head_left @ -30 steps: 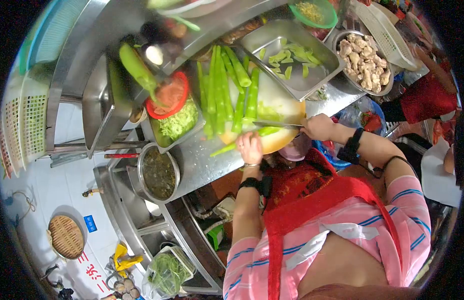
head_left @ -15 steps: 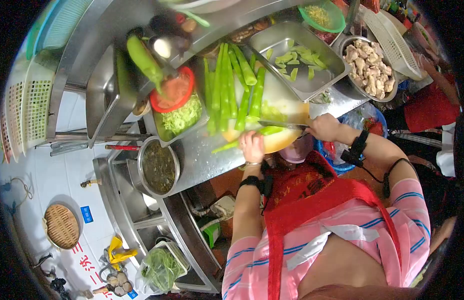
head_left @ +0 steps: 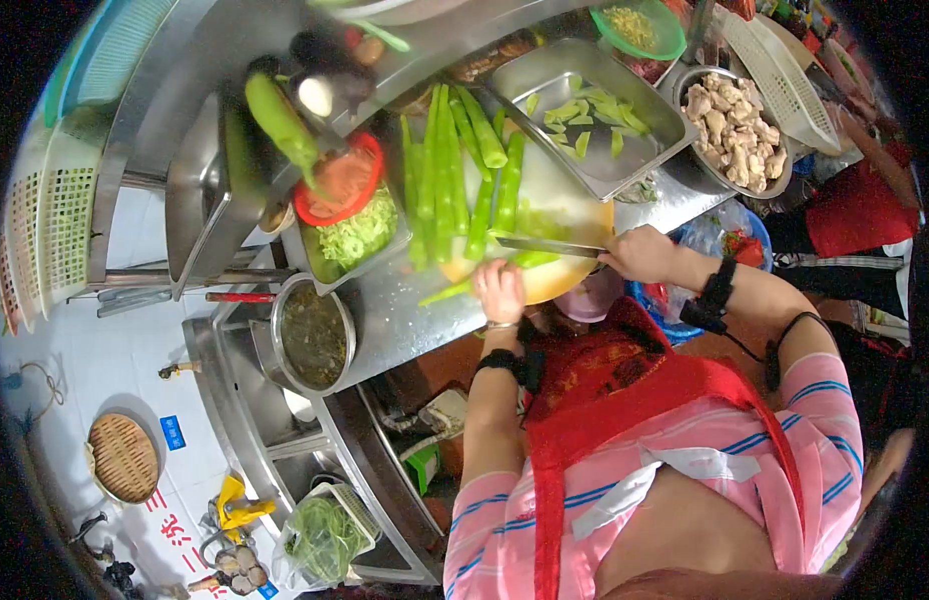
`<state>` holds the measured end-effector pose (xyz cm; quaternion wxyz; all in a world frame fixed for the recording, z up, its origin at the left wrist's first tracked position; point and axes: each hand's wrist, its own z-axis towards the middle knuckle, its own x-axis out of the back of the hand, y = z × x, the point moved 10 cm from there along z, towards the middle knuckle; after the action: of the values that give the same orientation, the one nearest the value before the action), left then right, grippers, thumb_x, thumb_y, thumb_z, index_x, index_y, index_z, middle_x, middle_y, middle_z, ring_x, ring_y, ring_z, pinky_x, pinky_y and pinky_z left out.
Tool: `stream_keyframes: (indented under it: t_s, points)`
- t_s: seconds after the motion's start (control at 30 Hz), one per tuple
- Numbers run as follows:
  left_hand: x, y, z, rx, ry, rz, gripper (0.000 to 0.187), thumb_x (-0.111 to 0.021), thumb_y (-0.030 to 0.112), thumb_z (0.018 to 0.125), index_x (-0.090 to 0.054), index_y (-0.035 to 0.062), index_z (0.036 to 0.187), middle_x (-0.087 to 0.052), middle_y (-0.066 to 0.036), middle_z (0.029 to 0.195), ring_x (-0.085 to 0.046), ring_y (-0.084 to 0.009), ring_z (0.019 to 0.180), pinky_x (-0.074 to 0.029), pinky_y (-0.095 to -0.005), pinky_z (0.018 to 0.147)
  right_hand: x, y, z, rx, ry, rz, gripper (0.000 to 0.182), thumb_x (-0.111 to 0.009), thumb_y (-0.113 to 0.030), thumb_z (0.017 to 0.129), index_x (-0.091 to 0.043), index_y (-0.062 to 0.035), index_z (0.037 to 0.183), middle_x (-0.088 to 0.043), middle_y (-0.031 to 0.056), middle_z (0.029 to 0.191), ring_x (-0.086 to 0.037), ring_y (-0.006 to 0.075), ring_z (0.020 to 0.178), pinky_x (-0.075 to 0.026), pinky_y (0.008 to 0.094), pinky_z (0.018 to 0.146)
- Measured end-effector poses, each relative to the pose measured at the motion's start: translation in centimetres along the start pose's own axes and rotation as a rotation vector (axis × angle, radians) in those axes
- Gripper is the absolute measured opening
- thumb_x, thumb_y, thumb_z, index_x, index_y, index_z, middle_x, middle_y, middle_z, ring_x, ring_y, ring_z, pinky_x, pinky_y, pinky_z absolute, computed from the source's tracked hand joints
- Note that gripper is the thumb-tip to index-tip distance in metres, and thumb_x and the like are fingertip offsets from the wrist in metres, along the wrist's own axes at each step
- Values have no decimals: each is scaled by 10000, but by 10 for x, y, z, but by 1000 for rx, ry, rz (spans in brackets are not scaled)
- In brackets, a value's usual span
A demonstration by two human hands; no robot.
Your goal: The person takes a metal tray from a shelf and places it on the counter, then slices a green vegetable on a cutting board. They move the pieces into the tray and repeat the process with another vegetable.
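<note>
My right hand [head_left: 637, 252] is closed round the handle of a kitchen knife [head_left: 552, 246]. The blade points left, just above a pale green celtuce stalk [head_left: 537, 259] at the near side of the round cutting board [head_left: 570, 282]. My left hand [head_left: 501, 292] presses that stalk down with bent fingers; its thin end sticks out to the left, past the hand. Cut green pieces [head_left: 547, 222] lie on the board beyond the blade. Several long peeled celtuce stalks [head_left: 446, 170] lie side by side across the board's left part.
A steel tray [head_left: 640, 160] with green slices overhangs the board's far right. Shredded greens [head_left: 360, 228] and a red-rimmed bowl [head_left: 347, 180] stand left. A pot [head_left: 317, 335] of dark liquid is at the counter's left end. Meat pieces [head_left: 737, 130] fill a bowl at right, near another person [head_left: 857, 220].
The knife blade has turned and lifted slightly, showing more of its flat side, and its tip reaches further left. My left hand stays on the stalk. The whole view has shifted a little.
</note>
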<state>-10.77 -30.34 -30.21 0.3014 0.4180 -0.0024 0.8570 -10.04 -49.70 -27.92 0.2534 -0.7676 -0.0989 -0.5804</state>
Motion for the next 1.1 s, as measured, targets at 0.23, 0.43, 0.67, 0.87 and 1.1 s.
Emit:
stream_keyframes:
  t_s: [0.23, 0.43, 0.67, 0.87, 1.1]
  points:
    - [-2, -1, 1, -5, -48, -17, 164, -610, 139, 761, -523, 45, 863, -495, -105, 1002, -450, -330, 966, -350, -450, 850, -1, -6, 7, -25, -73, -60, 320, -447, -335, 860, -576, -44, 836, -607, 159, 643, -607, 323, 593, -473, 434, 529]
    - [-3, -3, -1, 10, -31, -20, 163, -610, 138, 760, -527, 47, 867, -495, -105, 996, -451, -328, 957, -347, -458, 850, -21, 2, 9, -57, -113, -4, 344, -434, -346, 866, -578, -34, 857, -607, 160, 650, -606, 335, 611, -472, 444, 547]
    - [-5, -4, 1, 4, -45, -3, 197, -612, 126, 755, -528, 53, 917, -495, -104, 983, -453, -332, 950, -351, -459, 843, 7, -2, 9, -52, -108, 1, 343, -443, -348, 861, -581, -35, 838, -605, 157, 658, -605, 335, 612, -474, 449, 552]
    - [-2, -3, 2, -16, -19, -16, 204, -617, 133, 750, -531, 58, 919, -495, -112, 979, -461, -335, 939, -357, -460, 834, -13, -3, 17, -52, -50, -9, 346, -458, -346, 853, -588, -32, 790, -590, 161, 616, -600, 339, 586, -477, 432, 528]
    - [-3, -3, -4, 8, -22, -23, 192, -616, 138, 751, -528, 65, 906, -492, -102, 983, -464, -327, 943, -351, -453, 844, -8, -7, 10, -5, -46, 24, 338, -459, -347, 855, -573, -30, 820, -585, 158, 605, -601, 337, 582, -477, 438, 528]
